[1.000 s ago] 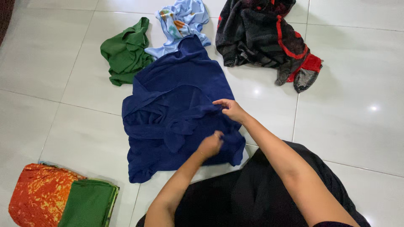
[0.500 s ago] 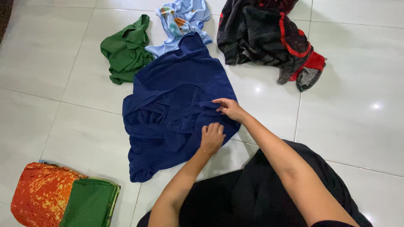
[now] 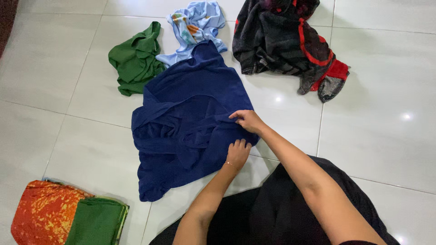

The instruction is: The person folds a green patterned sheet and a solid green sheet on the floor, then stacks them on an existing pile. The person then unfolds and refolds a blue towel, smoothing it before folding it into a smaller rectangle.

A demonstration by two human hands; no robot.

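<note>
**Both hands on the blue garment**

You are sitting on a white tiled floor (image 3: 381,136), which fills the whole view, with your dark-clothed lap at the bottom edge. Spread in front of you, in the middle of the floor, is the blue garment (image 3: 186,118), rumpled and lying partly folded over itself, its far end pointing away from you.

Beyond it to the right lies a black and red cloth (image 3: 286,41) in a loose heap, apart from the blue garment. At the far end of the blue garment a light blue cloth (image 3: 195,22) touches it, and just left of that a crumpled green cloth (image 3: 134,56) lies against the blue garment's upper left edge. Down at your near left, well apart from the rest, an orange folded cloth (image 3: 41,213) and a green folded cloth (image 3: 97,222) sit side by side, touching.

Your right hand (image 3: 247,121) rests on the blue garment's right edge, fingers curled together and pinching a fold of the fabric. Your left hand (image 3: 237,153) lies just below it at the near right edge, fingers stretched out and flat on the cloth, pressing rather than gripping. The two hands are close together, not touching.
</note>
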